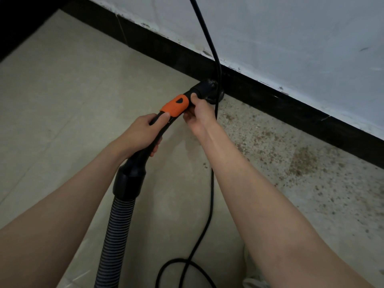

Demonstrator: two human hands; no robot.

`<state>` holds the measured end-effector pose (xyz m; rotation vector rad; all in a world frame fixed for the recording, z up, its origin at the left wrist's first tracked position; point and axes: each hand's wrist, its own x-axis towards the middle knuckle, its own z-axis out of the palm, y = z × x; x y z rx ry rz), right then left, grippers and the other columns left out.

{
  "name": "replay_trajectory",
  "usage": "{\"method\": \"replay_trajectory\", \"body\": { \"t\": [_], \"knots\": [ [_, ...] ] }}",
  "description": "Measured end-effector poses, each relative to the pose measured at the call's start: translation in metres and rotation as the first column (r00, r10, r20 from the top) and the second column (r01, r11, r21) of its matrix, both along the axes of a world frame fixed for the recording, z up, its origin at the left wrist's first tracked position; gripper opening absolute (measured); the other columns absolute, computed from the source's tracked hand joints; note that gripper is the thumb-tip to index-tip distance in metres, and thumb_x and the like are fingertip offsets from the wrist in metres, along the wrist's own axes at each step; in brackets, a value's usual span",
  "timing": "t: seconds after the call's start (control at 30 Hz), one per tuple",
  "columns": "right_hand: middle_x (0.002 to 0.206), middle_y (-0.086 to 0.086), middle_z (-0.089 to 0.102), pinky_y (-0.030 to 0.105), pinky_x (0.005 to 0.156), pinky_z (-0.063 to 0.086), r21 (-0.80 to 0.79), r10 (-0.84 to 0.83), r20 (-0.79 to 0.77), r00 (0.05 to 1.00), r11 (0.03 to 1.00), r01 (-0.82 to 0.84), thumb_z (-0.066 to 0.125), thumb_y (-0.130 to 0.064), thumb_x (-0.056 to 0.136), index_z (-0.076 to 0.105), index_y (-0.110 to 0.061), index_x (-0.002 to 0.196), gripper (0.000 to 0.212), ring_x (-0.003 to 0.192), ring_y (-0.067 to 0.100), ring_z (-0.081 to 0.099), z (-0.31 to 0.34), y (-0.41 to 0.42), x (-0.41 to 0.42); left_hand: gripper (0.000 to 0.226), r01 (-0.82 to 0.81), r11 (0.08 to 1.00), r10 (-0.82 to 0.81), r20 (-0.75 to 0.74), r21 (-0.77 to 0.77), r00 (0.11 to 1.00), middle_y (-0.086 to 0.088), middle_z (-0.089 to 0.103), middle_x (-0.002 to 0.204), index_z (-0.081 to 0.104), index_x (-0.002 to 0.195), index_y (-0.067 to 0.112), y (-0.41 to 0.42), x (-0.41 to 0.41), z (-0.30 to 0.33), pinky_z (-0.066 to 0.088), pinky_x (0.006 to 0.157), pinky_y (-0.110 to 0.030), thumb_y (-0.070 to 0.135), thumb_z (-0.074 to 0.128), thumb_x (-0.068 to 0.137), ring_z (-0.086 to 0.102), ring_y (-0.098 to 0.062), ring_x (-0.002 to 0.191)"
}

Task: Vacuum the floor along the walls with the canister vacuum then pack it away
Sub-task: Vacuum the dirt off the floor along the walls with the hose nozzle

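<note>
I see the curved black plastic vacuum handle with its orange rubber grip sleeve (175, 106) angled down toward the black skirting board (270, 96) at the foot of the white wall (291, 38). Its far end carries a small black nozzle (209, 91) that sits at the floor-to-skirting joint; whether it touches the skirting I cannot tell. The ribbed grey-black flexible hose (116, 231) runs from the handle collar out of the bottom of the view. The canister itself is not in view.

My left hand (143, 134) is wrapped round the black tube just below the orange sleeve. My right hand (197, 115) pinches the handle just beyond the sleeve, near the nozzle. The two hands are close together, on either side of the sleeve.

Hazards, as I judge them:

1. A thin black power cord (212, 183) hangs down the wall, passes right beside the nozzle and my right hand, and loops on the beige tiled floor (62, 90). Moving the nozzle along the wall could snag or suck in the cord.
2. The loop near my feet is a trip risk.
3. The brown speckled dirt (301, 161) lies to the right; the cord stands between it and the nozzle.
</note>
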<state>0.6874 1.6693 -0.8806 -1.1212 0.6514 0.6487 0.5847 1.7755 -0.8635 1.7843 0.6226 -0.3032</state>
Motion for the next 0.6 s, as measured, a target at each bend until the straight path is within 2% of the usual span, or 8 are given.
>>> {"method": "replay_trajectory", "body": {
  "t": [0.37, 0.47, 0.53, 0.6],
  "knots": [
    [0.079, 0.007, 0.058, 0.025, 0.059, 0.04, 0.024, 0.034, -0.024, 0.999, 0.999, -0.034, 0.052, -0.012, 0.099, 0.054, -0.011, 0.083, 0.017, 0.066, 0.015, 0.051, 0.003, 0.009, -0.011, 0.037, 0.035, 0.998, -0.033, -0.034, 0.048, 0.999, -0.008, 0.05, 0.057, 0.048, 0.079, 0.012, 0.017, -0.008, 0.006, 0.042, 0.038, -0.027, 0.045, 0.046, 0.096, 0.049, -0.017, 0.039],
    [0.09, 0.011, 0.06, 0.025, 0.058, 0.04, 0.016, 0.042, -0.032, 0.999, 0.999, -0.042, 0.052, -0.012, 0.099, 0.058, -0.005, 0.101, 0.01, 0.067, 0.016, 0.052, 0.007, 0.013, -0.015, 0.037, 0.037, 0.998, -0.035, -0.041, 0.052, 0.999, -0.008, 0.05, 0.057, 0.049, 0.081, 0.011, 0.02, -0.011, 0.01, 0.042, 0.038, -0.026, 0.045, 0.046, 0.096, 0.048, -0.017, 0.039],
    [0.1, 0.015, 0.061, 0.024, 0.059, 0.041, 0.008, 0.042, -0.037, 0.998, 0.999, -0.042, 0.051, -0.013, 0.1, 0.057, -0.004, 0.116, 0.02, 0.069, 0.016, 0.053, 0.009, 0.014, -0.018, 0.037, 0.039, 0.998, -0.037, -0.04, 0.05, 0.999, -0.009, 0.05, 0.058, 0.049, 0.081, 0.01, 0.02, -0.012, 0.011, 0.042, 0.038, -0.027, 0.044, 0.046, 0.097, 0.048, -0.018, 0.039],
    [0.097, 0.014, 0.065, 0.025, 0.061, 0.042, 0.011, 0.018, -0.027, 0.999, 1.0, -0.018, 0.052, -0.012, 0.1, 0.058, -0.005, 0.103, 0.01, 0.068, 0.016, 0.053, 0.006, 0.011, -0.018, 0.037, 0.049, 0.998, -0.047, -0.036, 0.049, 0.998, -0.009, 0.05, 0.058, 0.048, 0.081, 0.01, 0.017, -0.014, 0.012, 0.042, 0.038, -0.026, 0.044, 0.046, 0.096, 0.048, -0.018, 0.039]
  ]
}}
